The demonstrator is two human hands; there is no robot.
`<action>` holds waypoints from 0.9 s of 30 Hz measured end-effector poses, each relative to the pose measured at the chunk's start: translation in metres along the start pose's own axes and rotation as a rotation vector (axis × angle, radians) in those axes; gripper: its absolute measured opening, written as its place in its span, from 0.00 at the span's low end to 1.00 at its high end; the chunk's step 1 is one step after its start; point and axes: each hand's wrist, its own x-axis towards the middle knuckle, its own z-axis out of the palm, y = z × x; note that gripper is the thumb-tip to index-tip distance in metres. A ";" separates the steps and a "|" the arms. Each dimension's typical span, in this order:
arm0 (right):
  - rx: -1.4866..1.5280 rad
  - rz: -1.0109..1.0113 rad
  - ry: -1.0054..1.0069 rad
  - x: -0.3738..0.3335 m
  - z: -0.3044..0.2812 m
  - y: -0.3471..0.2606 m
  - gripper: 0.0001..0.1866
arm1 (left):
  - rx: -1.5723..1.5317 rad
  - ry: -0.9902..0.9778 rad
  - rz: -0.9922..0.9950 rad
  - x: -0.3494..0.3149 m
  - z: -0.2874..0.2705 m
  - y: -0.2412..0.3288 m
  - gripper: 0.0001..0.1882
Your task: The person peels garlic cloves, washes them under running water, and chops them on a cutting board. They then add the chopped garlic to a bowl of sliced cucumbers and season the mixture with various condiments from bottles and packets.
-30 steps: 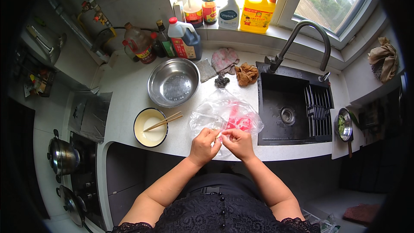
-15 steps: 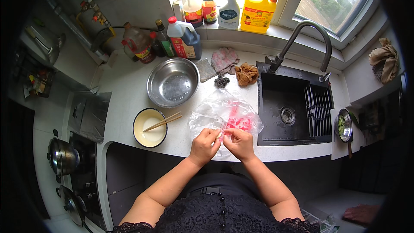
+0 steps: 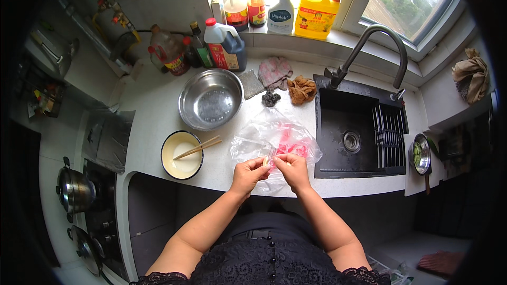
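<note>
A clear plastic bag [image 3: 251,140] with pink print or pink contents showing through lies crumpled on the counter in front of me. At its near side, my left hand [image 3: 247,174] is closed in a pinch on the gathered plastic. Close beside it, my right hand [image 3: 293,171] pinches the same part, the fingertips of both hands almost meeting. A small pale bit shows at the left fingertips; I cannot tell what it is. To the left stands a cream bowl [image 3: 170,154] with a dark rim and white contents, a pair of chopsticks [image 3: 196,149] resting across its edge.
Behind the bowl is a large steel basin [image 3: 203,80]. A black sink [image 3: 338,121] with a curved tap [image 3: 400,55] is on the right, past it a steel bowl [image 3: 420,153] of green pieces. Cloths [image 3: 302,90], a scourer [image 3: 271,98] and several bottles [image 3: 226,47] line the back.
My fingers have shifted slightly at the gathered plastic, the right hand turning a little upward. The bag stays in place on the counter.
</note>
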 end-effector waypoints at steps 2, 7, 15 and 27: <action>0.131 0.095 -0.064 -0.001 0.003 -0.001 0.10 | 0.367 0.079 0.234 0.006 -0.006 -0.015 0.14; 0.114 0.147 -0.100 -0.003 0.006 -0.002 0.10 | 0.782 0.166 0.723 0.002 0.005 -0.008 0.13; 0.282 0.347 -0.225 -0.003 -0.009 -0.015 0.09 | 0.803 0.109 0.755 -0.003 0.003 0.001 0.12; 0.293 0.304 -0.178 -0.003 -0.003 -0.022 0.09 | 0.864 0.136 0.813 -0.002 0.005 0.006 0.13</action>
